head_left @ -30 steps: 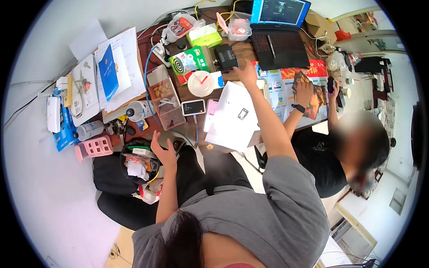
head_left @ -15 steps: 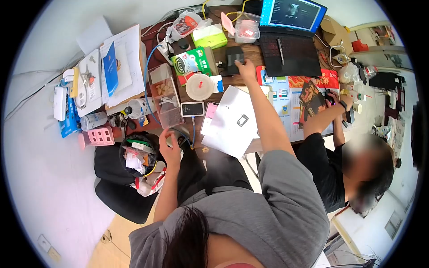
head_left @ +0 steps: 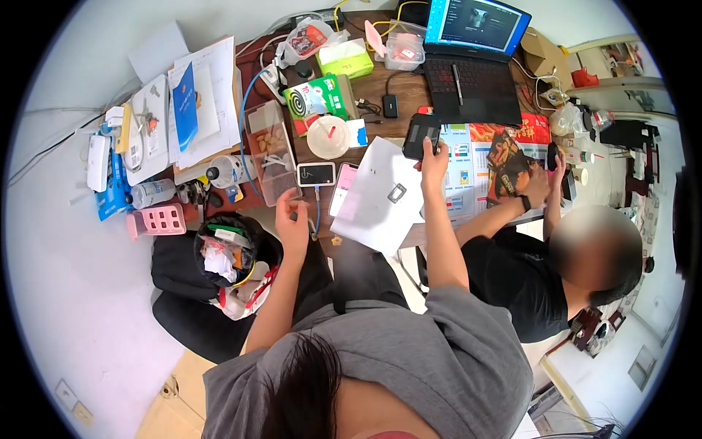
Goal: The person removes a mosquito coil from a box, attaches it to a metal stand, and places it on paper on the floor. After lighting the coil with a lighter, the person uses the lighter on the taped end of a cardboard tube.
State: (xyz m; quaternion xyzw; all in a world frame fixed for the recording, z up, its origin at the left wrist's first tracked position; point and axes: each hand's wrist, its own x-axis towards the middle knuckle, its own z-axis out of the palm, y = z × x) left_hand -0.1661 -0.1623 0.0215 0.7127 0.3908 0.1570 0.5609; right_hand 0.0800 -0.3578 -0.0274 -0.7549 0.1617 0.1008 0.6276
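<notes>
My right hand (head_left: 434,164) is shut on a flat black rectangular device (head_left: 422,137), lifted beside the top right corner of some white sheets (head_left: 373,212). A small dark rectangular outline (head_left: 396,192) shows on the top sheet. My left hand (head_left: 292,228) hovers at the table's front edge with loosely curled fingers and appears to hold nothing. Nearest to it are a white-framed device with a dark screen (head_left: 316,174), its blue cable (head_left: 317,205), and a clear plastic box (head_left: 272,154). A phone with a pink screen (head_left: 342,189) lies partly under the sheets.
A lidded cup (head_left: 328,137), a green packet (head_left: 316,99) and a black USB hub (head_left: 390,106) are on the table. Behind stands an open laptop (head_left: 472,80). To my right sits a person in black (head_left: 504,285), hands over leaflets. A lined bin (head_left: 227,249) stands lower left.
My right hand has picked up the black device and brought it right and closer, uncovering the USB hub. My left fingers have curled more. The other person's hands have shifted.
</notes>
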